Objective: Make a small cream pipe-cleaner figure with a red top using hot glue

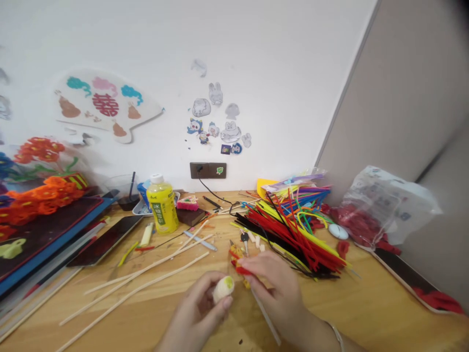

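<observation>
Held between the thumb and fingers of my left hand [201, 310] is a short cream-coloured roll [222, 292] with a yellow-green patch on its upper end. Just right of it, my right hand [274, 283] closes on what looks like a small yellow and red hot glue gun [236, 255], its tip pointing away from me. Most of its body is hidden by the fingers. A pale glue stick [266, 319] slants out below the hand towards the table's near edge. The roll and the tool are apart.
Bundles of coloured pipe cleaners [293, 225] lie at the right, beside a plastic bag [384, 205]. Long pale sticks [146, 269] stretch across the left. Behind stand a yellow drink bottle [161, 205] and a wall socket [208, 170] with a black cord. A dark phone [106, 240] lies left.
</observation>
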Demonstrator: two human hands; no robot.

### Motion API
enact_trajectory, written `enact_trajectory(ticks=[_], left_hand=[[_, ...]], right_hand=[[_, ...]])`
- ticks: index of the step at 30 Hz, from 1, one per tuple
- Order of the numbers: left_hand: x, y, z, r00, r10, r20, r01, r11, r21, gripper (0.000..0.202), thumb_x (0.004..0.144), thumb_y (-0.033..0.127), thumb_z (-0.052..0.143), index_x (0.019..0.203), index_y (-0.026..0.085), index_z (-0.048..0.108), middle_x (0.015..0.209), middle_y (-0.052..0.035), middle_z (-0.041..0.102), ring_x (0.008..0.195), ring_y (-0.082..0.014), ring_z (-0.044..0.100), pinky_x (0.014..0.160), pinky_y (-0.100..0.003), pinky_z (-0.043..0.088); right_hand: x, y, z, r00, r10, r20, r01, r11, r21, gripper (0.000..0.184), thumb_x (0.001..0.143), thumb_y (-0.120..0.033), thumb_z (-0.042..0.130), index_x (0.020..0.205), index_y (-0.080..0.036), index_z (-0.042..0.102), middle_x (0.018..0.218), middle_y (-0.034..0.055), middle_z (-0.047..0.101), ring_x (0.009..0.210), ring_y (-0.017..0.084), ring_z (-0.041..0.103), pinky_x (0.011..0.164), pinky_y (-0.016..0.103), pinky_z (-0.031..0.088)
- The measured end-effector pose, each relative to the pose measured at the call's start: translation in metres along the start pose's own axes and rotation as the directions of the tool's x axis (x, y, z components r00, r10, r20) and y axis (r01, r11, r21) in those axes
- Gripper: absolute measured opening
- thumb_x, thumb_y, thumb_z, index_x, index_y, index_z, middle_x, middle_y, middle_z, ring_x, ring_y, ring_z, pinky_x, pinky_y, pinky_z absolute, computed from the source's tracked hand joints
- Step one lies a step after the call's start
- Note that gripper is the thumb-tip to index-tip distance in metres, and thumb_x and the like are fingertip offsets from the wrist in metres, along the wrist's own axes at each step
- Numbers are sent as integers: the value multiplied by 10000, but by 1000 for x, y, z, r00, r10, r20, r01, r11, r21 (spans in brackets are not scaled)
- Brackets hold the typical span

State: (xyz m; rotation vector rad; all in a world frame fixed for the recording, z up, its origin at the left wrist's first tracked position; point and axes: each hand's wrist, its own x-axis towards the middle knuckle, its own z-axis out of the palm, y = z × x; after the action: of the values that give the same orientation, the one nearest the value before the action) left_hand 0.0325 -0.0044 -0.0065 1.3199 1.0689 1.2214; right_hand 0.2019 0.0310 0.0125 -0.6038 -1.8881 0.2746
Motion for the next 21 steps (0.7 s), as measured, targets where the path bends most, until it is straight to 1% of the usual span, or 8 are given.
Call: enact_trajectory(ticks=[2, 4, 6, 9, 11, 15, 18, 21], left_hand=[[-1, -3, -1, 999, 18, 28, -19, 1000, 18, 218, 712, 372, 653, 864, 219, 620, 692, -3, 577, 548, -148, 508, 501, -259, 440], [-2, -7, -2, 998, 26, 49, -28, 999, 24, 196, 741, 354, 630, 891, 229, 616, 722, -9, 587, 562, -147, 513, 515, -259, 445], [-2, -8, -3, 998, 30, 59, -32, 999, 23, 181, 752, 342, 623, 898, 235, 611, 737, -10, 597, 560, -143, 512, 519, -257, 444], [-1, -7, -2, 998, 34, 59, -36, 999, 26, 175, 750, 328, 625, 897, 234, 613, 750, -14, 608, 549, -138, 505, 513, -254, 442], [0, -5, -2, 998, 33, 51, -35, 999, 27, 174, 743, 321, 629, 891, 230, 618, 737, -13, 605, 541, -137, 499, 502, -249, 440], [1, -3, -2, 999, 29, 33, -29, 1000, 5, 176, 729, 321, 638, 879, 229, 623, 638, 14, 570, 508, -136, 486, 467, -237, 426], [2, -2, -1, 1000, 22, 20, -22, 1000, 0, 202, 708, 331, 653, 874, 220, 622, 608, 21, 564, 493, -138, 486, 456, -238, 426], [2, 0, -2, 1000, 7, 6, -7, 1000, 7, 218, 695, 344, 659, 859, 205, 623, 613, 16, 579, 486, -137, 489, 456, -239, 428]], right_hand=[[-4, -1, 5, 998, -31, 61, 32, 999, -6, 259, 846, -134, 528, 1056, -268, 600, 912, 20, 714, 820, 174, 655, 756, 327, 501], [-7, 0, 8, 995, -23, 92, 25, 999, -22, 261, 861, -140, 500, 1078, -258, 583, 907, 23, 711, 806, 169, 651, 749, 320, 500], [-9, 2, 9, 993, -18, 120, 22, 999, -36, 281, 863, -129, 484, 1104, -247, 566, 900, 24, 704, 794, 163, 641, 739, 313, 498], [-10, 3, 9, 986, -46, 158, 52, 998, -31, 340, 852, -96, 474, 1155, -238, 532, 933, 29, 694, 819, 158, 631, 768, 318, 492], [-10, 3, 10, 982, -73, 174, 79, 996, -29, 374, 847, -85, 469, 1188, -234, 508, 972, 41, 687, 849, 161, 628, 789, 326, 492], [-10, 1, 9, 976, -107, 187, 115, 993, -32, 438, 824, -60, 466, 1230, -224, 472, 1028, 59, 676, 891, 171, 622, 827, 350, 491], [-8, -1, 8, 964, -140, 226, 153, 987, -41, 500, 790, -40, 461, 1266, -191, 442, 1098, 87, 646, 948, 190, 604, 856, 373, 484], [-7, -3, 7, 950, -163, 268, 195, 976, -97, 523, 780, -45, 460, 1290, -149, 419, 1146, 115, 620, 996, 216, 580, 870, 390, 482]])
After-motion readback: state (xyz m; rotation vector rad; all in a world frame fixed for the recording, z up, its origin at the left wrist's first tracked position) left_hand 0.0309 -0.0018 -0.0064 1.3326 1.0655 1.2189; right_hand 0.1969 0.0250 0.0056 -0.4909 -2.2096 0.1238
